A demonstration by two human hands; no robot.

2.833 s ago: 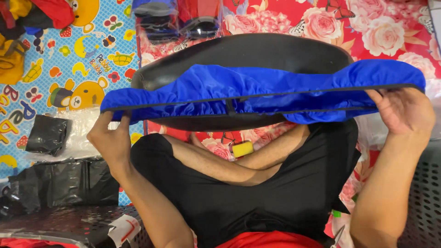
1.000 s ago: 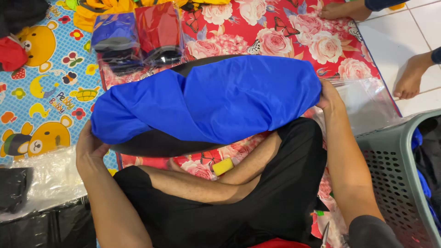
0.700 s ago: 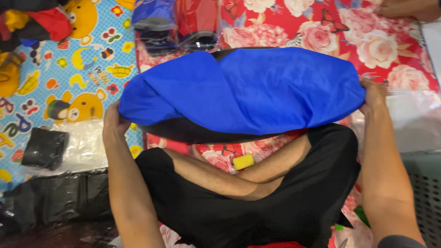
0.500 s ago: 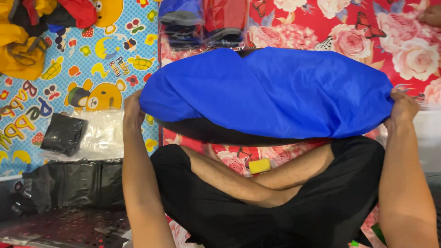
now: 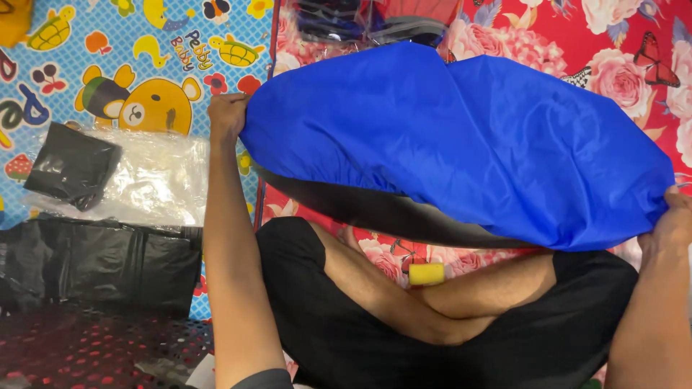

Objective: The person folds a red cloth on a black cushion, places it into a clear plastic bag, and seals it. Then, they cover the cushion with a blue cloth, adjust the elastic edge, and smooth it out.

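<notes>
A wide blue fabric cover [image 5: 461,137] lies stretched over a black oval form [image 5: 375,212], of which only the lower edge shows. My left hand [image 5: 227,115] grips the cover's left end. At the far right, my right hand [image 5: 670,223] grips the cover's lower right end. The covered form is held above my crossed legs in black shorts [image 5: 404,310]. A small yellow object [image 5: 427,274] lies on the mat by my shin.
A red floral mat [image 5: 613,65] lies under the form, a blue cartoon-print mat [image 5: 130,65] to the left. On it lie clear plastic bags [image 5: 151,184] with a black folded item [image 5: 72,166], and black sheeting [image 5: 94,263]. Packed blue and red items [image 5: 367,21] sit at the top.
The blue cover went from half pulled over the black form to spread across nearly all of it. My hands have slid outward to its two ends, and the view has shifted closer.
</notes>
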